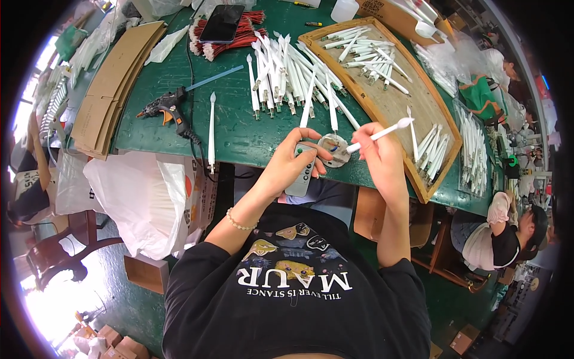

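My left hand (286, 160) is closed around a small grey remote control (300, 175) with dark round buttons, at the table's near edge. Pinched in my right hand (382, 158) is a white candle-shaped light (387, 130), tilted, its flame-shaped tip pointing right and away. Between the two hands lies a round, pale disc (336, 153) with small dark bits on it; what it is I cannot make out. Just beyond my hands, a pile of similar white candle lights (281, 75) covers the table. One single candle light (211, 128) lies apart on the left.
A glue gun (170, 110) with its cable lies left. Right stands a wooden-framed tray (412, 102) holding more candle lights. Flat cardboard (116, 90), a phone (222, 24) on red wires (251, 23), and a white plastic bag (140, 197) are around. Another person (496, 239) sits at right.
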The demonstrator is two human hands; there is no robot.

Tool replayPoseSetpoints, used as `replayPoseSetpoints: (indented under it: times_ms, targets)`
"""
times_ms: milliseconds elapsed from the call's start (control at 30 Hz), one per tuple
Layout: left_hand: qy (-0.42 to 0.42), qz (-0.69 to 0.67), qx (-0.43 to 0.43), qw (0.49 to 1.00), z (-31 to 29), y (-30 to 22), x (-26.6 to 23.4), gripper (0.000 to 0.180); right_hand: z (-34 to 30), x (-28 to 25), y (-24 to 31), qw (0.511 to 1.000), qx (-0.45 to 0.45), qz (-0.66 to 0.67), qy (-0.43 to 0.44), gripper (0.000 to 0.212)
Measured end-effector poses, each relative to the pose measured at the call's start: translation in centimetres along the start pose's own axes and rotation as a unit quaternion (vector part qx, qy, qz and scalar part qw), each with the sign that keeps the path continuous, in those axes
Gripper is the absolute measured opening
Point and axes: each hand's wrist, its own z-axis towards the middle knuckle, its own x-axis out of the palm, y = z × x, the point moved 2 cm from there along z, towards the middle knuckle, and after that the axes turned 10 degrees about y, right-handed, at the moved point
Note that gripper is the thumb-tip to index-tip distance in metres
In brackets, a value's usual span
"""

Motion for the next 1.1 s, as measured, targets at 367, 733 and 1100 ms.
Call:
replayPoseSetpoints:
  times_ms: [367, 733, 1100]
  targets:
    - [0.027, 0.034, -0.017, 0.999, 0.4, -0.5, 0.3, 0.032, 0.0, 1.4, -1.9, 0.996, -0.02, 0.037, -0.074, 0.014]
    - [0.026, 0.03, -0.017, 0.999, 0.4, -0.6, 0.0, 0.038, 0.8, 2.0, -1.3, 0.991, -0.074, -0.067, -0.092, 0.014]
    - [0.023, 0.009, -0.014, 1.0, 0.0, -0.4, 0.3, 0.037, 0.7, 2.0, -1.0, 0.991, -0.062, -0.084, -0.089, 0.015]
